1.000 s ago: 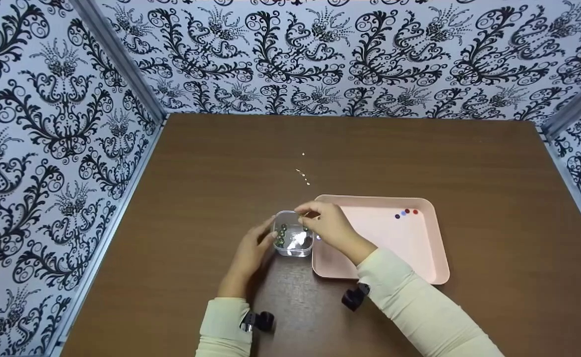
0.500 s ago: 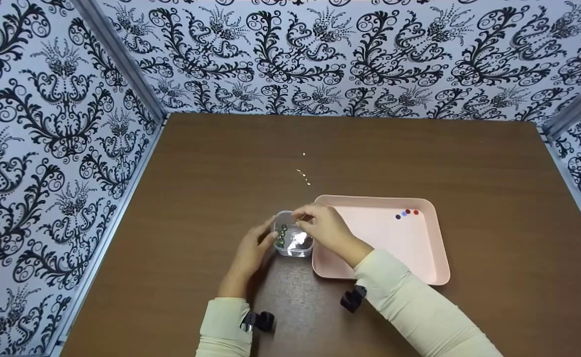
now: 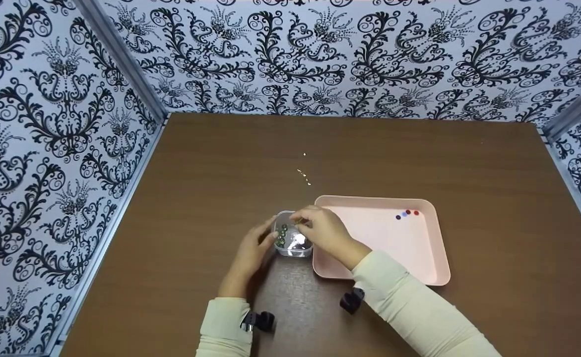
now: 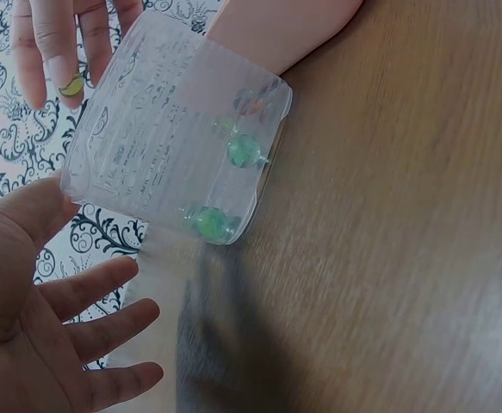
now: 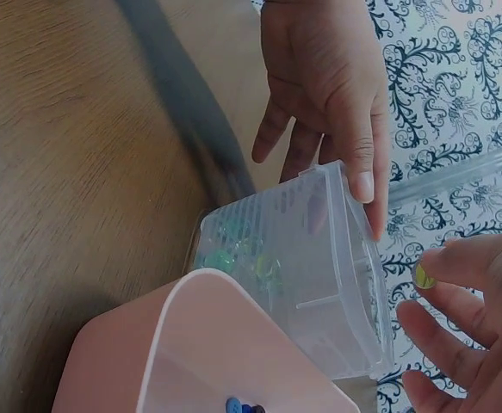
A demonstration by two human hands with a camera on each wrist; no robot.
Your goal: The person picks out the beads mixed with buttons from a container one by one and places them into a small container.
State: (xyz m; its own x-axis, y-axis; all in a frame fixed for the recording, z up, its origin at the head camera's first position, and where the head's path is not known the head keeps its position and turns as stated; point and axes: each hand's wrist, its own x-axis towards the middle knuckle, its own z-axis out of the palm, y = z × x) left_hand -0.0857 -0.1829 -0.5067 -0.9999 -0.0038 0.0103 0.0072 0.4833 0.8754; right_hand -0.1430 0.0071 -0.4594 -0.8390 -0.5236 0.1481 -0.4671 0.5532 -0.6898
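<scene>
A clear plastic container (image 3: 294, 253) stands on the table and holds several green glass marbles (image 4: 244, 150). My left hand (image 3: 249, 250) is at its left side, with thumb and index finger touching near the rim and the other fingers spread apart from the wall. Between thumb and index finger, my right hand (image 3: 326, 229) pinches a yellow-green marble (image 5: 423, 276), above the container's open top. Adjoining on the right, a pink tray (image 3: 440, 243) carries several small round red and blue pieces (image 3: 408, 212) in its far right corner. My right hand and forearm hide the tray's left part.
The brown table (image 3: 196, 163) reaches back to patterned panels (image 3: 320, 59) behind and at the sides. Small bright spots (image 3: 304, 174) show on the tabletop beyond the container. Black wrist devices (image 3: 260, 321) sit at both sleeves.
My right hand has shifted a little left, farther over the container, still pinching the marble. My left hand and the tray have stayed in place.
</scene>
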